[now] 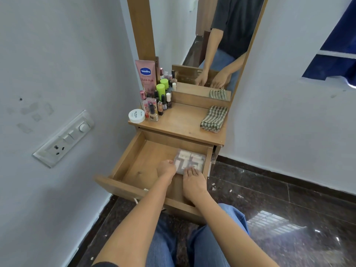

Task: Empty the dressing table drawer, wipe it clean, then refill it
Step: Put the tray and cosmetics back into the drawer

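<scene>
I log: wooden tabletop (185,122), white wall (57,64), dark floor (289,205) — open drawer (126,157), clear packet (192,158) flat, long axis crosswise — left hand (167,168) pinching it, right hand (193,182) resting straight fingers on it.

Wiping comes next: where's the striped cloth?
Head view: the striped cloth lies folded on the tabletop, right side, beneath the mirror, behind the open drawer.

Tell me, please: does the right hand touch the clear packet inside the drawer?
Touching. The head view shows the fingertips of the right hand lying over the near edge of the clear packet in the drawer, with no gap between them.
</scene>
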`<state>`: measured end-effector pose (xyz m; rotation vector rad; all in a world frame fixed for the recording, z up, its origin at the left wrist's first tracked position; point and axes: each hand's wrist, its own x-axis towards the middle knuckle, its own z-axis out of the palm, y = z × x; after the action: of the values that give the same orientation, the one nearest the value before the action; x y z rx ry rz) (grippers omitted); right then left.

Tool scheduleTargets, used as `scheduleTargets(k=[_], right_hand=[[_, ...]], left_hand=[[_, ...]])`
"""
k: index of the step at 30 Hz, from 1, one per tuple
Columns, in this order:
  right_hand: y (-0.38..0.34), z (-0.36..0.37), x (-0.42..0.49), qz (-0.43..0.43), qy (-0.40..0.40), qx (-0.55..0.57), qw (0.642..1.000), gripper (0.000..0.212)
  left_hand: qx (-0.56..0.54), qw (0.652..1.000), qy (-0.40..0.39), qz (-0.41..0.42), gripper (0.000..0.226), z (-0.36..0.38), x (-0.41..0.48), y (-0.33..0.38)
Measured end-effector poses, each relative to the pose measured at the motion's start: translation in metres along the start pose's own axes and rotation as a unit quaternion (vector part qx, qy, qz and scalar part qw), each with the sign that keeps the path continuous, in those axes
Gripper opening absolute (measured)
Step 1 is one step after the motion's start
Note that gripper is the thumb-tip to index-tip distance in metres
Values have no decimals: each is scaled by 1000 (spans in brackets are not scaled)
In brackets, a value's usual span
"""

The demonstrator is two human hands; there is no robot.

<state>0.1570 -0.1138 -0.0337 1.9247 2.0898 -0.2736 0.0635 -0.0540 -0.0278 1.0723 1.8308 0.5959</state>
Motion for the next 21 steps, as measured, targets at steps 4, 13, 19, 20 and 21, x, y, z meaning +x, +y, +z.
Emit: scheduleTargets(k=[4, 13, 19, 20, 21], right_hand=[[3, 1, 4, 2, 4, -33, 999, 57], [7, -11, 10, -22, 6, 51, 998, 54], [8, -61, 33, -15, 149, 300, 942, 33], [6, -73, 39, -19, 169, 348, 922, 32], [3, -86, 47, -21, 179, 394, 901, 31]], left_hand=[[22, 999, -25, 20, 26, -3, 3, 5], [71, 995, -44, 58, 38, -17, 6, 0], [-12, 976, 132, 173, 23, -66, 9, 21], [-31, 969, 156, 187, 22, -74, 12, 26], [-47, 963, 177, 199, 22, -83, 17, 31]])
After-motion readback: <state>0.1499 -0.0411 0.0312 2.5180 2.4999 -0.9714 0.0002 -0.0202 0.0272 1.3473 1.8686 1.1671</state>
